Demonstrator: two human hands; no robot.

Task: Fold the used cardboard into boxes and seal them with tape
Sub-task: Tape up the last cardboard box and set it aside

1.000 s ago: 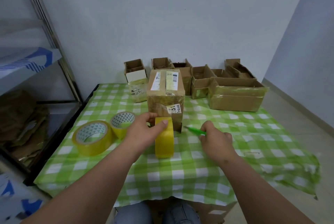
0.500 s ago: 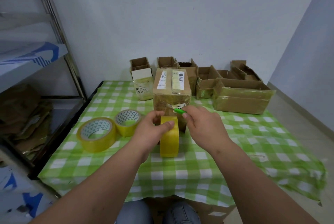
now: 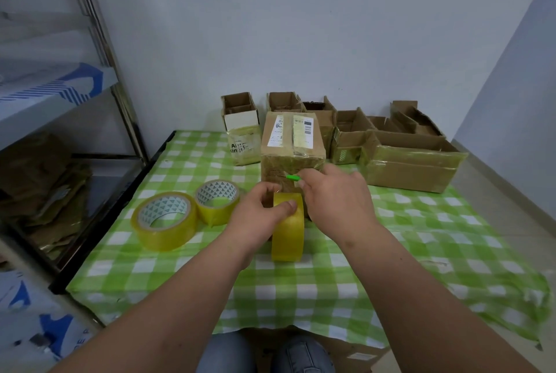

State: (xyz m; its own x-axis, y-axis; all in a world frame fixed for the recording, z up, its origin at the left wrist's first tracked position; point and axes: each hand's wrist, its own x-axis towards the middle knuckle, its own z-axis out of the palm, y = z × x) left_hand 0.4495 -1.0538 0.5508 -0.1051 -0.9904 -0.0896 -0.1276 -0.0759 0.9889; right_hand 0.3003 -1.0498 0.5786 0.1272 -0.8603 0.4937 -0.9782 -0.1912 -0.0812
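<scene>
A yellow tape roll point(image 3: 287, 226), stood on edge just in front of the closed cardboard box point(image 3: 293, 144), is gripped at its top by the left hand point(image 3: 260, 216). A green cutter point(image 3: 293, 177) is pinched in the right hand point(image 3: 337, 198) against the box's front. Two more tape rolls point(image 3: 164, 220) lie flat left of the box.

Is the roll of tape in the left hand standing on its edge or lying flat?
On its edge. The tape roll shows its yellow band upright, and the left hand grips its top.
</scene>
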